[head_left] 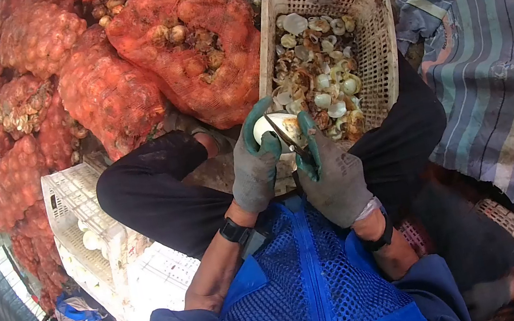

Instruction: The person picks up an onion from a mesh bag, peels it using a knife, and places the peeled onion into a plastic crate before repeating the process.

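Observation:
In the middle of the head view, my left hand (256, 164), in a grey and green glove, is closed around a white peeled onion (267, 129). My right hand (332, 175), gloved the same way, grips a small dark blade (285, 136) whose tip lies against the onion. Brown skin shows on the onion's right side. Just beyond my hands, a dirty white plastic crate (379, 36) holds onion skins and pale onion pieces (322, 83). The blade's handle is hidden inside my right glove.
Red mesh sacks of onions (113, 83) are piled at the left and ahead. White crates (88, 238) with peeled onions stand by my left knee. A striped cloth (490, 78) hangs at the right. Another person (79, 319) is at the lower left.

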Motion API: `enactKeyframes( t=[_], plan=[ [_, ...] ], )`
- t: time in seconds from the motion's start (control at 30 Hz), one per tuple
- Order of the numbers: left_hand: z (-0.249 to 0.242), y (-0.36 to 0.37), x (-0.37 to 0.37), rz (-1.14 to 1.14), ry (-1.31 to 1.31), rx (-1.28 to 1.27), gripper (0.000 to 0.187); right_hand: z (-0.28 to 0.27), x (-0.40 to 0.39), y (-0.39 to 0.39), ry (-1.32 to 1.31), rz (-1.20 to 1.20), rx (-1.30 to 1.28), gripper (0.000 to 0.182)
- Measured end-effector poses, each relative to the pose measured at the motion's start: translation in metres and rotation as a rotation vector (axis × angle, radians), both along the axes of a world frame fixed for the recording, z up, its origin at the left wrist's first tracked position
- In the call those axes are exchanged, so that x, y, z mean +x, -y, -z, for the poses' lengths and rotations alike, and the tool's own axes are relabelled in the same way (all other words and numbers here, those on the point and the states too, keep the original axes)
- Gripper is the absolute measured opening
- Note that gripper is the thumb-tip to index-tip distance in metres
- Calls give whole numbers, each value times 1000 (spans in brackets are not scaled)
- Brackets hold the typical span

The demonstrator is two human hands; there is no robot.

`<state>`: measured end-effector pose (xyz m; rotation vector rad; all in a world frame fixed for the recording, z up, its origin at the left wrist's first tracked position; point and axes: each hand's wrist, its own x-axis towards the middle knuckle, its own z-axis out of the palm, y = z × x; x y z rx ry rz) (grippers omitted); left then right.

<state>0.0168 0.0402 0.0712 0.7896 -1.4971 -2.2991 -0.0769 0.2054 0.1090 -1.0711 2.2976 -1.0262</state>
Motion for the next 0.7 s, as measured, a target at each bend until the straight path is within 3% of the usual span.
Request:
enactKeyframes(
  t=[0.33,0.4,0.43,0.47,0.7],
  plan=[
    [-8,7,-5,-74,83,-77,68,4,3,9,-137,6,21,77],
    [-2,9,-6,-78,59,-69,64,1,2,17,-98,-27,179,74],
    [-9,8,-12,-114,27,-102,64,1,1,20,-79,-28,273,72],
    [-9,11,-12,-72,155,-282,69,4,0,24,-97,-25,250,69],
    [5,16,-8,-72,-3,-60,73,35,-5,27,-81,-18,92,66]
  ],
)
